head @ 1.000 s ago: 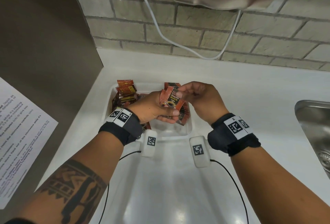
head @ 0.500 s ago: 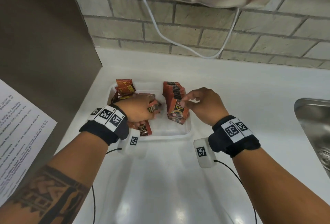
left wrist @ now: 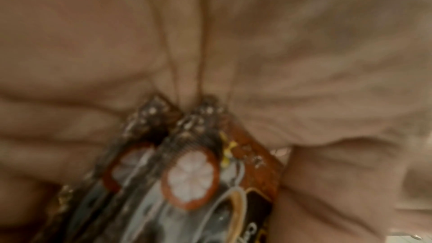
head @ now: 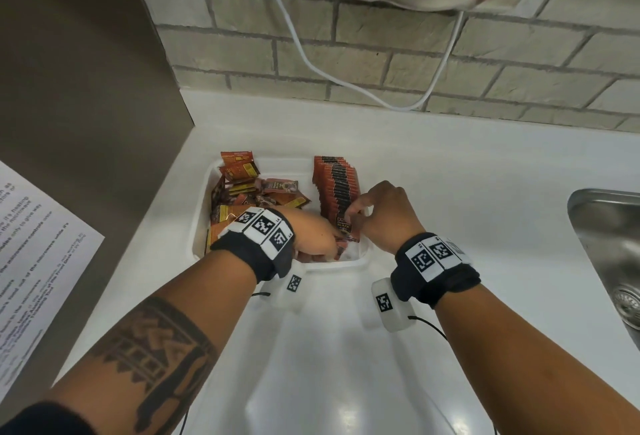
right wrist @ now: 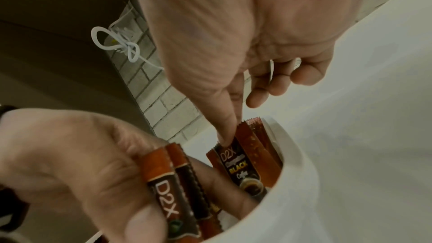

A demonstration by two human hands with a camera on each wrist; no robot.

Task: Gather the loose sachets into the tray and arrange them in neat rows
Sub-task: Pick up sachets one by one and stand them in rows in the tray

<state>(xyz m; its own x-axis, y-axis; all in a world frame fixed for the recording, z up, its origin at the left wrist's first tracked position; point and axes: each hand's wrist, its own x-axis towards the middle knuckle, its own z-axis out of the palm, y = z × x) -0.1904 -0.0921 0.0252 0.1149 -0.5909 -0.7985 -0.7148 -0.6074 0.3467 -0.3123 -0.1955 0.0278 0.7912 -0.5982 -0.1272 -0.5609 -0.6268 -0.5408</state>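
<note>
A person works over a white tray [head: 362,258] on a white counter [head: 450,192], both hands inside it. The left hand [head: 311,235] grips a small bundle of orange-and-black sachets [right wrist: 177,182] between thumb and curled fingers at the tray's near edge (the left wrist view shows two packets fanned out of the closed palm). The right hand [head: 384,213] reaches down to the neat row of upright sachets [head: 336,185] standing along the tray's right side, its thumb and forefinger pinching the top edge of the front sachet [right wrist: 243,169], whose label reads "D2X Black Coffee"; the other fingers hang loosely curled. A loose heap of sachets [head: 249,188] lies jumbled in the tray's left half, partly behind the left wrist. A white cable [head: 311,64] loops down the brick wall [head: 485,64] behind, a steel sink [head: 609,244] sits at the right edge, and a printed sheet [head: 31,244] hangs on the left.
</note>
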